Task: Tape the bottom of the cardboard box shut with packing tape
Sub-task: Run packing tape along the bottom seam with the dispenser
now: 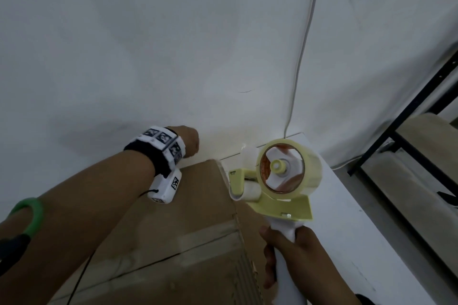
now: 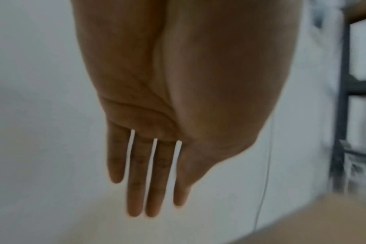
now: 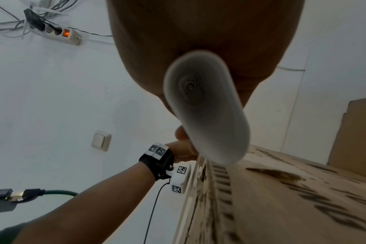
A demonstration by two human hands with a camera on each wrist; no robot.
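Observation:
The cardboard box [image 1: 188,218] fills the lower middle of the head view, and a strip of clear tape [image 1: 208,235] runs across its top seam. My right hand [image 1: 290,260] grips the white handle [image 3: 207,107] of a yellow tape dispenser [image 1: 280,200]. Its clear tape roll [image 1: 309,168] and front roller sit at the box's right edge. My left hand [image 1: 189,142] reaches past the box's far edge, its fingers [image 2: 136,173] straight and pointing down in front of the white wall, holding nothing. The box's printed side [image 3: 282,198] shows in the right wrist view.
A white surface [image 1: 359,230] lies right of the box, with a black metal shelf frame [image 1: 409,119] beyond it. A white cable [image 1: 302,57] runs down the wall. A power strip [image 3: 52,33], a light switch [image 3: 100,140] and another cardboard piece [image 3: 355,132] are on or against the walls.

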